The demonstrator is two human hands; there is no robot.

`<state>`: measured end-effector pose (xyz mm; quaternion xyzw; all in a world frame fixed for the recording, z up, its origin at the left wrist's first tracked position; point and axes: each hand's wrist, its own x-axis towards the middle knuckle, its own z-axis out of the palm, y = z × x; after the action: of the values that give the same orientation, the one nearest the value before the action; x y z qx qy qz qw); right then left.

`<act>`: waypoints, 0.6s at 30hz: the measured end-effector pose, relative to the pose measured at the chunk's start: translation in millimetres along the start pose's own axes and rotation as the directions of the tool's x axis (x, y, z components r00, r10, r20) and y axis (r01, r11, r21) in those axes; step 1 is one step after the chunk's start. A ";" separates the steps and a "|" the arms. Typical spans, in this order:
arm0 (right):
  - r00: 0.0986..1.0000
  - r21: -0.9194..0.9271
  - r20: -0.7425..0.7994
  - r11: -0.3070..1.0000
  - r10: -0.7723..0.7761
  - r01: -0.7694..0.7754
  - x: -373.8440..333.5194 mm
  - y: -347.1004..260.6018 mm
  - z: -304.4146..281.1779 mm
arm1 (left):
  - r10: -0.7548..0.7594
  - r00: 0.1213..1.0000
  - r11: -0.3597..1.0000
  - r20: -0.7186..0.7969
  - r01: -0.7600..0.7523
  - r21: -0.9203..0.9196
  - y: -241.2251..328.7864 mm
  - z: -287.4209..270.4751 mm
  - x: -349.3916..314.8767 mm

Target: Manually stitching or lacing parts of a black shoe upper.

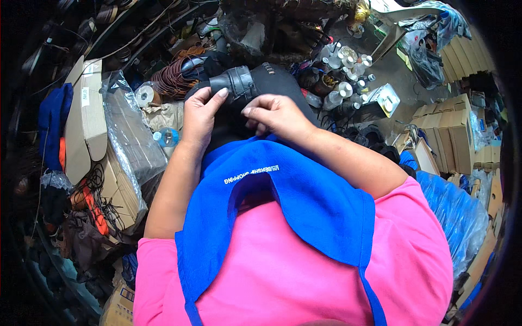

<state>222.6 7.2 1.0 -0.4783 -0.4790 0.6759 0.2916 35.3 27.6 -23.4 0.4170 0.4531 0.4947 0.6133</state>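
Two bare hands met in front of the person's chest, beyond a blue apron (321, 217). The left forearm rose nearly straight, and the left hand (200, 117) pinched the lower edge of a black leather piece (235, 82) between thumb and fingers. The right arm slanted in from the right with its elbow out; the right hand (280, 117) was turned inward, its fingers curled and its thumb near the index finger. Whether anything thin sat between those fingertips, I could not tell. The left fingers were partly hidden behind the leather, and the piece blended into the dark surface around it, so its far outline was hard to make out. It lay just beyond the left thumb and ahead of the right hand, slightly to its left, with brown cord (171, 80) to its left and plastic bottles (345, 89) to its right.
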 end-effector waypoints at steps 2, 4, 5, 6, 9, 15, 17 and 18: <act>0.967 -0.202 -0.106 0.957 -0.232 0.208 7.3 5.4 -12.5 | 0.104 0.994 0.991 -0.025 -0.102 0.081 -0.7 -4.2 -2.6; 0.798 -0.518 -0.160 0.738 -0.581 0.433 16.1 6.4 -24.5 | 0.121 0.992 0.987 -0.020 -0.118 0.104 -0.6 -3.7 -6.5; 0.757 -0.586 -0.169 0.682 -0.631 0.438 15.1 -2.9 -25.0 | 0.138 0.990 0.983 -0.017 -0.134 0.127 -0.4 -4.1 -7.7; 0.792 -0.616 -0.162 0.688 -0.588 0.384 15.1 -10.0 -24.8 | 0.138 0.990 0.983 -0.020 -0.134 0.129 0.1 -4.0 -7.4; 0.658 -0.740 0.082 0.396 -0.749 0.543 27.9 -2.6 -32.4 | 0.077 0.996 0.993 0.039 -0.080 0.088 1.8 0.7 -3.5; 0.677 -0.873 0.149 0.225 -0.721 0.433 27.1 -11.9 -29.0 | 0.365 0.919 0.824 -0.150 -0.244 0.511 -3.6 -1.2 -10.1; 0.685 -0.912 0.165 0.155 -0.709 0.380 21.3 -18.4 -26.7 | 0.408 0.913 0.515 -0.006 -0.225 0.828 0.2 -2.1 -20.8; 0.721 -0.934 0.173 0.120 -0.670 0.336 17.7 -23.0 -25.5 | 0.390 0.921 0.416 -0.012 -0.165 0.894 -5.1 -2.6 -23.3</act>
<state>238.1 40.2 13.7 -0.4518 -0.8563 0.0534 0.2446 31.6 3.9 -25.6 0.6845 0.6302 0.3272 0.1653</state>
